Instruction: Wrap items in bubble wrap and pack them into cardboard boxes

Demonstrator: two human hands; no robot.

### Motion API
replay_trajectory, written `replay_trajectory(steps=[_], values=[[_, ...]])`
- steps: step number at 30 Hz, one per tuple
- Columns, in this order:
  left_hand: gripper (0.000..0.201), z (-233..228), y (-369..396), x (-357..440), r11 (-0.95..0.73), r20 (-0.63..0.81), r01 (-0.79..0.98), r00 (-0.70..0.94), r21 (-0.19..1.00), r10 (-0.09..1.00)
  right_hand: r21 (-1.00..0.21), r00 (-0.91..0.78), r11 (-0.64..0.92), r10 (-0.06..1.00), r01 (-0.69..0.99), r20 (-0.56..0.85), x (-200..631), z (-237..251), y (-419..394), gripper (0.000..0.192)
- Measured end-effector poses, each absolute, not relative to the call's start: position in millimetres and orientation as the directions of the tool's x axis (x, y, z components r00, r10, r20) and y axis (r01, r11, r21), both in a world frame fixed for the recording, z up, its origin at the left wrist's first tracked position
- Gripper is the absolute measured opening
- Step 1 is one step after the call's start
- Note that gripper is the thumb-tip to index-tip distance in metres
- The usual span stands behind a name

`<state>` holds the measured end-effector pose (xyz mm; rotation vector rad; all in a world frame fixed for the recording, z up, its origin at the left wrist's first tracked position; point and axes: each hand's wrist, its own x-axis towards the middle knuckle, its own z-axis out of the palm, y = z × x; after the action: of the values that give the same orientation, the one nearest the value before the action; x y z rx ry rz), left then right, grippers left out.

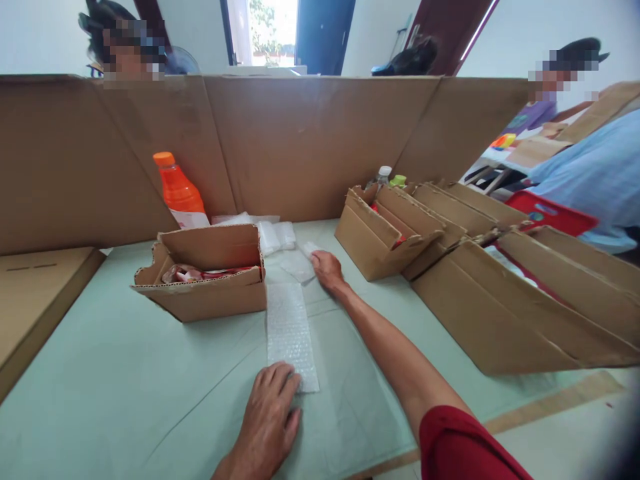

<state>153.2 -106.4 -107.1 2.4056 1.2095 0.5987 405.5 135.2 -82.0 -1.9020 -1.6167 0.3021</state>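
Observation:
A flat strip of bubble wrap (pixel 290 327) lies lengthwise on the pale green tabletop. My left hand (pixel 267 413) rests palm down with its fingertips on the strip's near left edge, fingers stretched out and holding nothing. Farther away, my right hand (pixel 327 270) pinches the edge of a thin see-through plastic bag (pixel 299 265) just beyond the strip. Behind that bag sit small white plastic packets (pixel 273 237). Left of the strip stands an open cardboard box (pixel 215 300) with red-and-white packets (pixel 193 273) inside.
More open cardboard boxes (pixel 475 300) fill the right side, some with red items. An orange bottle (pixel 180 190) stands behind the left box. Flat cardboard (pixel 40 287) lies at far left. A tall cardboard screen (pixel 315 140) closes the back. Other people are beyond it and at right.

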Motion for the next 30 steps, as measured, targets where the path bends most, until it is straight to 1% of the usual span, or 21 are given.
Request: replay_trajectory(steps=[2, 4, 6, 8, 10, 11, 13, 14, 15, 17, 19, 21, 23, 25, 27, 30], values=[[0.049, -110, -105, 154, -0.579, 0.240, 0.658, 0.536, 0.482, 0.809, -0.662, 0.303, -0.070, 0.921, 0.746, 0.244, 421, -74, 133, 0.030], [0.044, -112, -101, 155, -0.608, 0.291, 0.652, 0.537, 0.454, 0.792, -0.729, 0.351, -0.037, 0.893, 0.683, 0.283, 434, -55, 129, 0.034], [0.039, -111, -97, 158, -0.627, 0.329, 0.656, 0.534, 0.421, 0.779, -0.776, 0.366, 0.037, 0.867, 0.630, 0.338, 443, -25, 123, 0.036], [0.034, -107, -93, 159, -0.630, 0.340, 0.668, 0.531, 0.396, 0.777, -0.796, 0.367, 0.125, 0.838, 0.592, 0.404, 446, 11, 115, 0.036], [0.030, -101, -93, 157, -0.624, 0.358, 0.667, 0.512, 0.407, 0.781, -0.793, 0.350, 0.264, 0.789, 0.550, 0.505, 441, 47, 105, 0.033], [0.028, -98, -95, 154, -0.621, 0.377, 0.655, 0.495, 0.431, 0.783, -0.775, 0.329, 0.345, 0.758, 0.530, 0.563, 436, 62, 100, 0.031], [0.025, -91, -101, 145, -0.614, 0.426, 0.604, 0.443, 0.508, 0.789, -0.712, 0.254, 0.476, 0.709, 0.516, 0.658, 423, 80, 87, 0.028], [0.024, -87, -106, 140, -0.606, 0.448, 0.574, 0.410, 0.551, 0.795, -0.681, 0.199, 0.502, 0.709, 0.533, 0.677, 416, 82, 79, 0.027], [0.024, -84, -111, 133, -0.595, 0.461, 0.546, 0.377, 0.590, 0.803, -0.657, 0.137, 0.494, 0.731, 0.570, 0.668, 409, 78, 72, 0.028], [0.025, -76, -123, 119, -0.551, 0.455, 0.513, 0.312, 0.658, 0.834, -0.598, 0.007, 0.430, 0.808, 0.676, 0.589, 398, 58, 58, 0.029], [0.025, -68, -135, 104, -0.509, 0.438, 0.494, 0.261, 0.705, 0.860, -0.533, -0.098, 0.376, 0.873, 0.758, 0.477, 390, 25, 42, 0.030], [0.024, -60, -146, 92, -0.481, 0.419, 0.481, 0.237, 0.733, 0.876, -0.493, -0.186, 0.372, 0.904, 0.787, 0.386, 385, -12, 25, 0.029], [0.024, -54, -154, 82, -0.472, 0.412, 0.472, 0.230, 0.745, 0.881, -0.492, -0.275, 0.403, 0.909, 0.772, 0.312, 380, -45, 3, 0.026], [0.024, -50, -159, 77, -0.463, 0.401, 0.471, 0.232, 0.751, 0.886, -0.495, -0.367, 0.443, 0.896, 0.747, 0.248, 376, -67, -20, 0.023], [0.023, -48, -163, 76, -0.464, 0.394, 0.465, 0.245, 0.754, 0.886, -0.497, -0.428, 0.473, 0.879, 0.727, 0.211, 374, -78, -42, 0.021], [0.023, -46, -167, 78, -0.465, 0.377, 0.448, 0.276, 0.763, 0.884, -0.484, -0.465, 0.489, 0.867, 0.726, 0.179, 378, -76, -63, 0.021]])
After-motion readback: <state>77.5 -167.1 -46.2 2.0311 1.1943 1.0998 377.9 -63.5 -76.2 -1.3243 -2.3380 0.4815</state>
